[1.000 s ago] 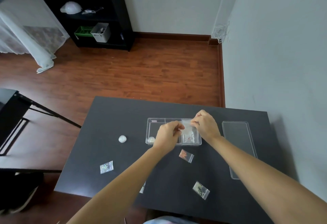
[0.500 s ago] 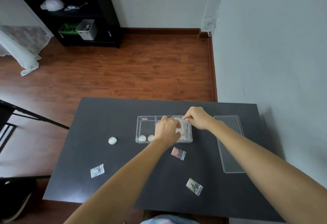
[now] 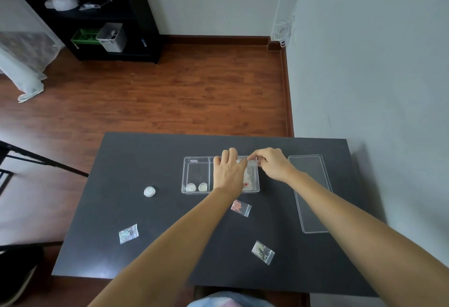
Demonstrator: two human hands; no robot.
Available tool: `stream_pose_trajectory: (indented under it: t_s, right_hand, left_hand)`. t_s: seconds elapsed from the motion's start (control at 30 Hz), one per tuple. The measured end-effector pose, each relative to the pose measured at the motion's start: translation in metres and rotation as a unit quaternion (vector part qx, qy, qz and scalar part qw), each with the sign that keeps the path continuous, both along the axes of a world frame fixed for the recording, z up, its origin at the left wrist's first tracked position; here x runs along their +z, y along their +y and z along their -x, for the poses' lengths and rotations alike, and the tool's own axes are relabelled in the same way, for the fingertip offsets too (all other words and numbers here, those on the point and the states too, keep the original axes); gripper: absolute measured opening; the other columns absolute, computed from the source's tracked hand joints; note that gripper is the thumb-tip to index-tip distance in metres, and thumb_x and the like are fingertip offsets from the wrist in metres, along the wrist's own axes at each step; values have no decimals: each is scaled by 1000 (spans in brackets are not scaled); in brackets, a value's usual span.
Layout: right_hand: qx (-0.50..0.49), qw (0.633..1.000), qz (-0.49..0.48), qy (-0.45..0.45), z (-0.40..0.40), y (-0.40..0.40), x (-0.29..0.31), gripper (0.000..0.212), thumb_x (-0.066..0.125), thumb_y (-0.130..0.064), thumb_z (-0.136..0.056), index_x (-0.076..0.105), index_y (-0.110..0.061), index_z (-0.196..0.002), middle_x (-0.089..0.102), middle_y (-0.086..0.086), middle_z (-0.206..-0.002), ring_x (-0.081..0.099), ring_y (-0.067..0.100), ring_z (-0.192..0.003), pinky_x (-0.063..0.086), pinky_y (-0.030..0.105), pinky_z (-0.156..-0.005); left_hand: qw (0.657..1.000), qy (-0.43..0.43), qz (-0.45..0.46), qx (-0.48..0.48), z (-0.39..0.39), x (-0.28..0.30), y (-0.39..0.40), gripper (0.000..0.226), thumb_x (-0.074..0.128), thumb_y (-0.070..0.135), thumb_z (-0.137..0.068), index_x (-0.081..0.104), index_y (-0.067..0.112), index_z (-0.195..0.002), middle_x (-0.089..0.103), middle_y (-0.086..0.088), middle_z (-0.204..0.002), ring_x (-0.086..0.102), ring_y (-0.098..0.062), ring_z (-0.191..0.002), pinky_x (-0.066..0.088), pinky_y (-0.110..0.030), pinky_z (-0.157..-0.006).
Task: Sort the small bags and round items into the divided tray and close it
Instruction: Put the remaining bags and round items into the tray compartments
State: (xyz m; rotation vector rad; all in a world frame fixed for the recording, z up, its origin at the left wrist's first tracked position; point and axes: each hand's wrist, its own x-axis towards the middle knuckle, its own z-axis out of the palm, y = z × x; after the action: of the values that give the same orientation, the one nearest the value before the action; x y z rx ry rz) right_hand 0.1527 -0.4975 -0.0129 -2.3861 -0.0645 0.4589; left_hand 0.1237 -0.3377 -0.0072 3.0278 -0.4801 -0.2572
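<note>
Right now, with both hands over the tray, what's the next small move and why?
Probably let go and lift the left hand and right hand: the bag already lies in the tray's right compartment, and the pink bag just below is nearest to grab.

L hand (image 3: 229,173): my palm flat over clear divided plastic tray (image 3: 196,159), right compartment
R hand (image 3: 272,164): fingers pinched at tray's far-right corner
Left compartment: 2 round white items (image 3: 196,187)
</note>
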Motion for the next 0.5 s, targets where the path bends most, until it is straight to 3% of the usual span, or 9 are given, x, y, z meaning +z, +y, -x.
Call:
stream_pose_trajectory:
  t_s: [0.13, 0.3, 0.5]
  right_hand:
    - [-13, 1000, -14, -9, 6, -1, -6, 41, 37, 1, -94, 70, -20, -107, 70, 4, -114, 61, 19, -106, 42, 25, -92]
    - [-17, 1000, -19, -15, 21, -1, -14, 40, 36, -1, -95, 65, -19, -114, 68, 3, -121, 60, 22, -113, 43, 26, -97]
    - [-68, 993, -21, -90, 51, 3, -11, 29, 46, -1, -93, 64, -12, -114, 66, 9, -114, 61, 21, -106, 44, 26, -92]
  left_hand:
    - [1000, 4, -8, 25, 1, -3, 2, 48, 73, 37, -77, 54, 24, -119, 39, -6, -124, 38, -26, -115, 33, -38, -97]
    - [997, 67, -11, 34, -6, -7, 7, 43, 70, 42, -76, 60, 25, -114, 40, -7, -122, 37, -28, -116, 31, -41, -101]
    - [980, 92, 155, 87, -2, -1, 32, 31, 65, 34, -79, 63, 31, -111, 43, -1, -117, 41, -23, -114, 28, -40, -102]
